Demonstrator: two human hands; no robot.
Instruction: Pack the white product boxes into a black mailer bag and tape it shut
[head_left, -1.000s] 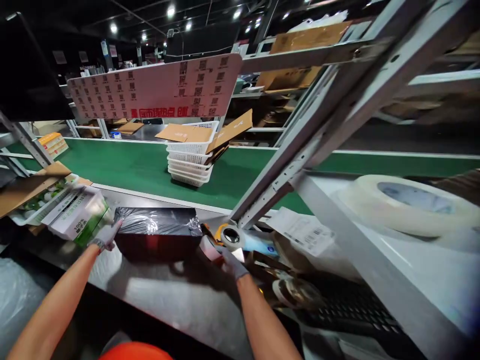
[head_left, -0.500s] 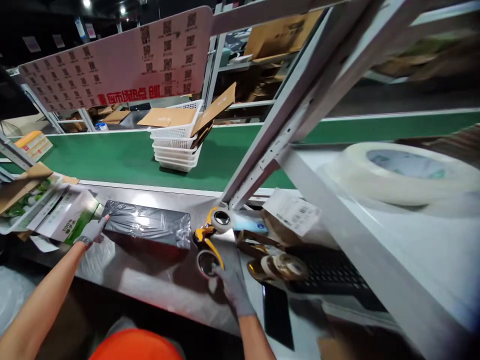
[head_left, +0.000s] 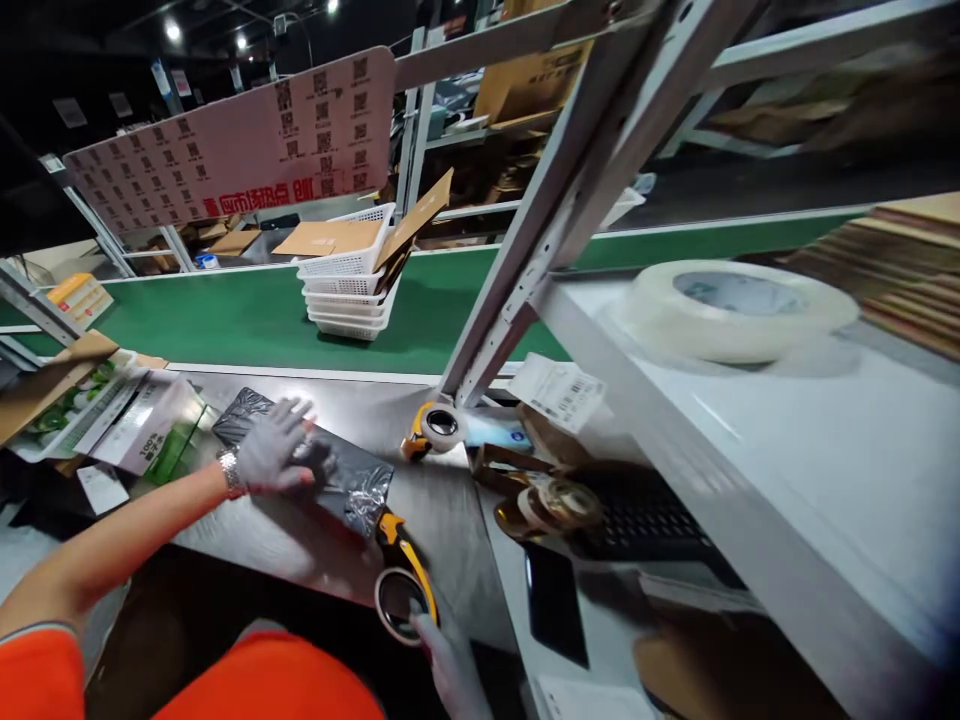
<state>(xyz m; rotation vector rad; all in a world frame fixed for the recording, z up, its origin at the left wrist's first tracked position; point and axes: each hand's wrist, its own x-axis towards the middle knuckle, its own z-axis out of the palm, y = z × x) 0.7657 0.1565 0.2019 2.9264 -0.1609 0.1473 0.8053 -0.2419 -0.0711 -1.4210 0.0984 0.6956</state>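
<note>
A black plastic-wrapped parcel lies on the steel bench. My gloved left hand rests flat on top of it, fingers spread. My gloved right hand is low at the near edge of the bench, gripping a yellow-handled tape dispenser whose head touches the parcel's near right corner. A second tape dispenser sits further back on the bench beside the shelf post.
A green conveyor belt carries stacked white baskets with cardboard. Green-and-white boxes lie at the left. A metal shelf frame holds a large tape roll. A keyboard, phone and tape rolls sit right.
My left hand moved from the parcel's left end onto its top. My right hand pulled the tape dispenser toward me along the parcel. The parcel has turned at an angle.
</note>
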